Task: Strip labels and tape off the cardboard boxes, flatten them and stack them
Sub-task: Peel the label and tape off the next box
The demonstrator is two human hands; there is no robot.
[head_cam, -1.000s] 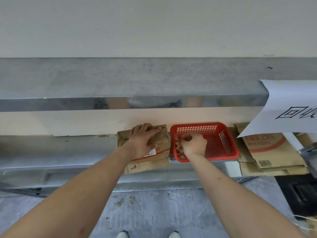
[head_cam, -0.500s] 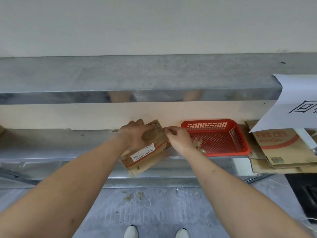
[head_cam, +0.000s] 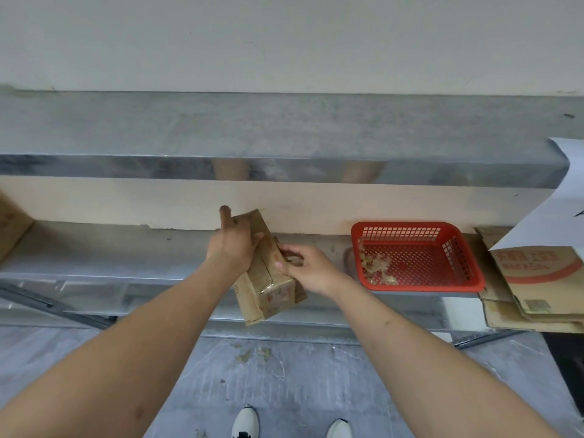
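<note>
A small brown cardboard box [head_cam: 268,289] is held tilted on edge above the front of the metal shelf [head_cam: 94,257]. Shiny tape covers its near end. My left hand [head_cam: 232,245] grips the box's upper left side, index finger raised. On the box's right side my right hand [head_cam: 303,267] pinches at a flap or strip of tape. A red plastic basket [head_cam: 467,279] to the right holds peeled tape scraps [head_cam: 376,268]. Flattened cardboard boxes [head_cam: 537,279] lie stacked at the far right.
A metal ledge [head_cam: 284,165] overhangs the shelf. A white paper sign [head_cam: 565,200] hangs at the right edge. Part of another cardboard box [head_cam: 9,229] shows at the far left. Tape bits litter the grey floor [head_cam: 252,355] near my shoes.
My right hand left the basket and came to the box. Both hands lifted the box off the shelf and turned it on edge, so the white label no longer shows.
</note>
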